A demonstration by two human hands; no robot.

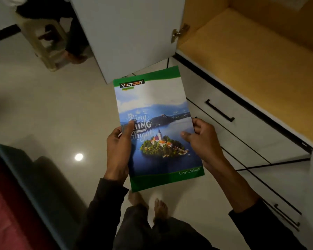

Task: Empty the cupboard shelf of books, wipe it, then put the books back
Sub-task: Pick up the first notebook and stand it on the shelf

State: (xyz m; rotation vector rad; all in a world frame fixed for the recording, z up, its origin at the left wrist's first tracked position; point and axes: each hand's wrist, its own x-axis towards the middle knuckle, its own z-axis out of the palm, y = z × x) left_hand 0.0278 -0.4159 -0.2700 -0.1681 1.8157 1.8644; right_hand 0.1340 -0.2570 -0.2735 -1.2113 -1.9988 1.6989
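I hold a long notebook with a green border and a lake-island picture flat in front of me, above the floor. My left hand grips its left edge, thumb on the cover. My right hand grips its right edge, thumb on the cover too. The cupboard shelf, a bare yellow-brown board, lies up and to the right of the notebook with no books on the part in view. Its white door stands open.
White drawers with black handles sit below the shelf on the right. A plastic stool and another person's foot are at the upper left. A red bed with a teal edge fills the lower left. My bare feet stand on glossy floor tiles.
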